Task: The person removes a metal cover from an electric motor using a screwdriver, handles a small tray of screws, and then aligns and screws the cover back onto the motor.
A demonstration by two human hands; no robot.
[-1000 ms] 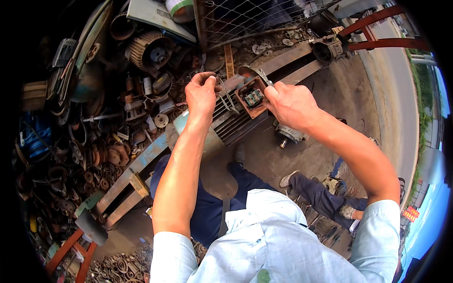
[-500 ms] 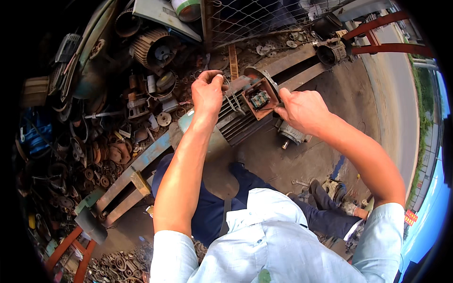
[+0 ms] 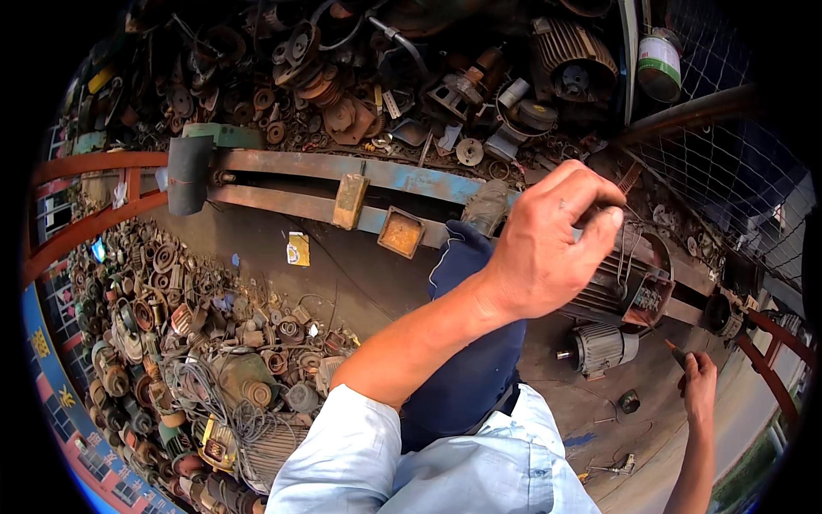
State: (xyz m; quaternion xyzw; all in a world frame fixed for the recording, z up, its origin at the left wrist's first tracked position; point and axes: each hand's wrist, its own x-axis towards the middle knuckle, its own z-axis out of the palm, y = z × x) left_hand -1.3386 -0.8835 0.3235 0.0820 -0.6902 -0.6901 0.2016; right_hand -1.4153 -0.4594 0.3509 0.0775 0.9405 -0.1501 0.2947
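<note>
My left hand (image 3: 561, 240) is raised with thumb and fingertips pinched together on a thin wire (image 3: 631, 244), which hangs in a loop over the finned motor. Most of its grip is hidden behind the fingers. The electric motor (image 3: 599, 295) lies across the rails, partly covered by my hand, and its open rust-coloured terminal box (image 3: 648, 301) shows wiring inside. Lower right, my right hand (image 3: 699, 381) is closed round a slim dark tool (image 3: 675, 349) with an orange-red end; its kind is unclear. A smaller grey motor (image 3: 604, 349) sits on the ground between my hands.
Two parallel metal rails (image 3: 291, 171) run across on red stands (image 3: 98, 163). A square rusty cover (image 3: 401, 232) and a yellowish block (image 3: 349, 201) rest on them. Scrap motor parts (image 3: 257, 360) are heaped lower left; more lie behind the rails. A mesh fence (image 3: 728, 163) stands upper right.
The view has swung left. My right hand has left the terminal box and moved down to the right, with a slim tool now in it. My left hand still pinches beside the motor.
</note>
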